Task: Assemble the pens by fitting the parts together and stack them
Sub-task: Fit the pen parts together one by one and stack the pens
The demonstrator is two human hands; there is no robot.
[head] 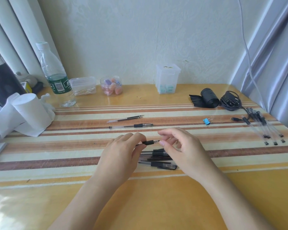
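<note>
My left hand (120, 155) pinches a clear pen with a black grip (150, 142) and holds it level above the striped table (73, 146), tip pointing right. My right hand (183, 146) hovers at the pen's tip with thumb and forefinger apart and loosely curled, and nothing shows between them. Under both hands lies a pile of several black-gripped pens (157, 157), partly hidden by my fingers. Further back lie one pen (131, 126) and two loose refills (125, 119). Several more clear pens (264, 128) lie at the right edge.
A blue binder clip (206, 121), a black bag roll (208, 97) and a charger with cable (229, 101) sit at the right. At the back stand a water bottle (56, 75), small plastic boxes (167, 78) and a jar (111, 86). Tissue rolls (32, 110) are left.
</note>
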